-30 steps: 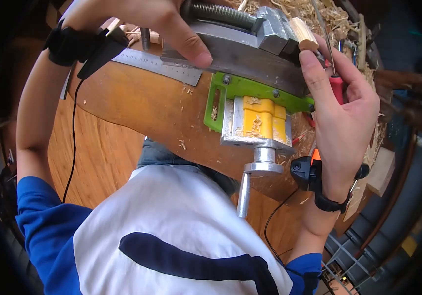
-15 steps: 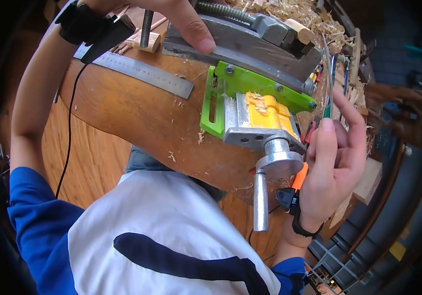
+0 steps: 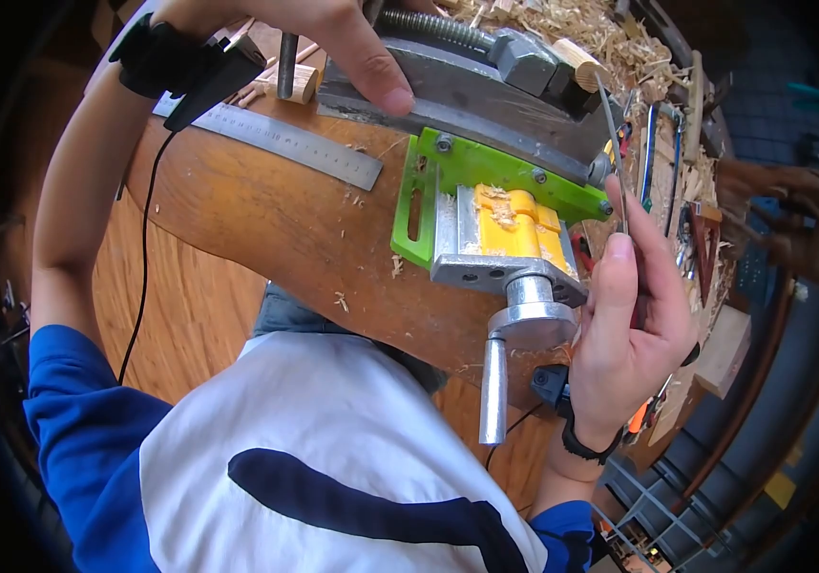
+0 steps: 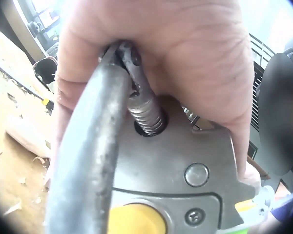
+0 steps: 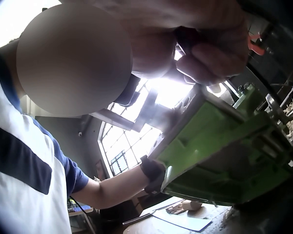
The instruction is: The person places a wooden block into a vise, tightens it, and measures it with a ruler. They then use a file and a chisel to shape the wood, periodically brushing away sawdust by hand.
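A grey metal vise [image 3: 467, 91] on a green base [image 3: 500, 177] clamps a short wooden piece [image 3: 577, 59] in its jaws. My left hand [image 3: 333, 43] grips the vise body near the screw's outer end, thumb on the near face. Up close in the left wrist view, the palm of that hand [image 4: 185, 58] lies over the screw end beside the metal bar handle [image 4: 88, 151]. My right hand [image 3: 634, 334] holds a slim metal tool [image 3: 614, 143] between thumb and fingers, its tip by the wood's end; the handle is mostly hidden in the hand.
A steel ruler [image 3: 285, 143] lies left of the vise on the wooden bench [image 3: 266, 205]. The yellow-topped clamp [image 3: 514, 229] has a crank handle [image 3: 493, 392] sticking out toward the body. Wood shavings [image 3: 619, 53] and several tools lie behind and right.
My right thumb has left the wooden piece's end, and the right hand has drawn back toward my body with the slim tool. The left hand still grips the vise.
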